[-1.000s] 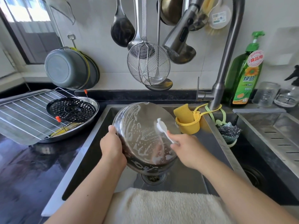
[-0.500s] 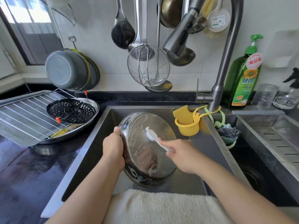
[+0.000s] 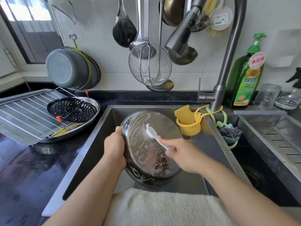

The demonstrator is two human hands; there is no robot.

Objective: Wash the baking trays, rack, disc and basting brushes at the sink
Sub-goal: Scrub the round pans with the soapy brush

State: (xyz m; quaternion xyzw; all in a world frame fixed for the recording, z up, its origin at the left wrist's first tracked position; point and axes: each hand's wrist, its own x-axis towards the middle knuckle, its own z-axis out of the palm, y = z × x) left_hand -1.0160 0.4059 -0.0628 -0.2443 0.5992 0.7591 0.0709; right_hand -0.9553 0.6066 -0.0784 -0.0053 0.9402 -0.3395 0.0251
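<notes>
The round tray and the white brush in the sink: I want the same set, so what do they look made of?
Round tray: polished metal, probably stainless steel, mirror-like under soap streaks. White brush: looks like matte plastic or silicone; which one is unclear. Left hand holds the tray's rim, right hand the brush.

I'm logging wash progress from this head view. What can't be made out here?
- Round tray: its far face is turned away; left hand covers part of the rim.
- White brush: handle end hidden in right hand.
- Sink drain: blocked by the tray.
- Basting brushes: mostly under the rack.
</notes>
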